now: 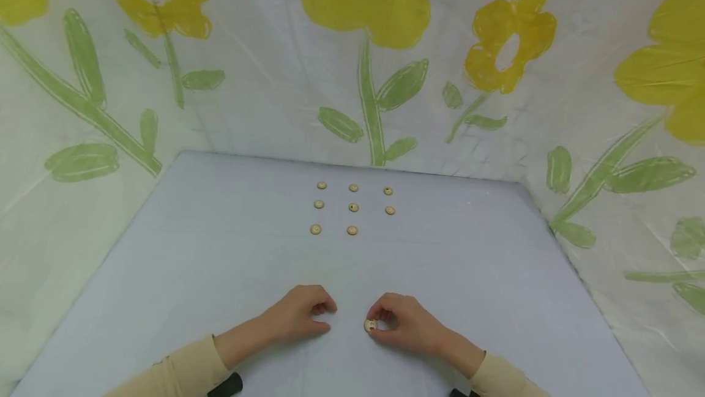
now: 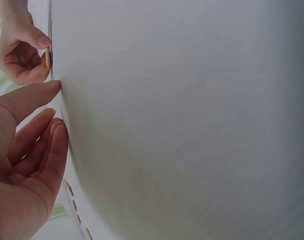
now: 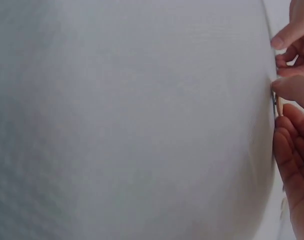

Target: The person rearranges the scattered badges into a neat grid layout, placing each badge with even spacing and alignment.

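Note:
Between thumb and index finger, my right hand point(image 1: 407, 323) pinches a small round wooden disc point(image 1: 371, 325) with dark marks on its face, at the table surface. The left wrist view shows that disc edge-on point(image 2: 47, 57); in the right wrist view only a thin rim of the disc point(image 3: 280, 106) shows. To its left, my left hand point(image 1: 300, 314) rests by the table with loosely bent fingers and a gap between thumb and fingers, holding nothing. Farther back, several similar discs point(image 1: 354, 207) lie flat and apart, in rows of three, three and two.
A pale cloth-covered table point(image 1: 220, 250) spreads around both hands. Behind and beside it hangs a white curtain point(image 1: 264, 91) painted with yellow flowers and green leaves. Dark wrist straps point(image 1: 226, 385) show near the sleeves at the bottom edge.

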A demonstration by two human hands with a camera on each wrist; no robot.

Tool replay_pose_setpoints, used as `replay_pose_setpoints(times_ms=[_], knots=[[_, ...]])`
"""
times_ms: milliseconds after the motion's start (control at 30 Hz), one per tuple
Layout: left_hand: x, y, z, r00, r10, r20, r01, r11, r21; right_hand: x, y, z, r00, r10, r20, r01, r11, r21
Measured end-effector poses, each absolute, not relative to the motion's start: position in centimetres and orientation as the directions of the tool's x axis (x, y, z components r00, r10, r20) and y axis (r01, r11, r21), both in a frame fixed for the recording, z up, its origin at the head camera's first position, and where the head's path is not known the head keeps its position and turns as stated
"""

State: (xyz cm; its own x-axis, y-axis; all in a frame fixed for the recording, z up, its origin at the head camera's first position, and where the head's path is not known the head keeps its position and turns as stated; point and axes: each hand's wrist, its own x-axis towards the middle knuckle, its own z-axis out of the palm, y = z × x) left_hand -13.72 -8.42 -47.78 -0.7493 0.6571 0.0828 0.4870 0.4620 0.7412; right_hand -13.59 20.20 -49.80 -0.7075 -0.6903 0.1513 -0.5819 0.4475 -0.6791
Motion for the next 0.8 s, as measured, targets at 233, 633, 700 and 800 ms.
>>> replay_pose_setpoints(times_ms=[233,633,700,800], knots=[[-13.7,-8.4,-47.8,-0.755,0.651,0.079,0.476,0.460,0.749,-14.5,20.3,-49.8,-0.715,-0.677,0.173,-0.594,0.458,-0.662],[-13.5,-8.3,-47.8,-0.756,0.649,0.085,0.471,0.449,0.760,-17.6,20.3,-49.1,-0.780,-0.609,0.145,-0.547,0.549,-0.632],[-13.5,-8.3,-47.8,-0.759,0.647,0.076,0.462,0.452,0.763,-18.3,20.3,-49.0,-0.786,-0.601,0.147,-0.545,0.559,-0.625],[-13.6,-8.4,-48.0,-0.761,0.645,0.075,0.461,0.456,0.761,-19.4,20.4,-49.0,-0.796,-0.588,0.147,-0.536,0.570,-0.622]])
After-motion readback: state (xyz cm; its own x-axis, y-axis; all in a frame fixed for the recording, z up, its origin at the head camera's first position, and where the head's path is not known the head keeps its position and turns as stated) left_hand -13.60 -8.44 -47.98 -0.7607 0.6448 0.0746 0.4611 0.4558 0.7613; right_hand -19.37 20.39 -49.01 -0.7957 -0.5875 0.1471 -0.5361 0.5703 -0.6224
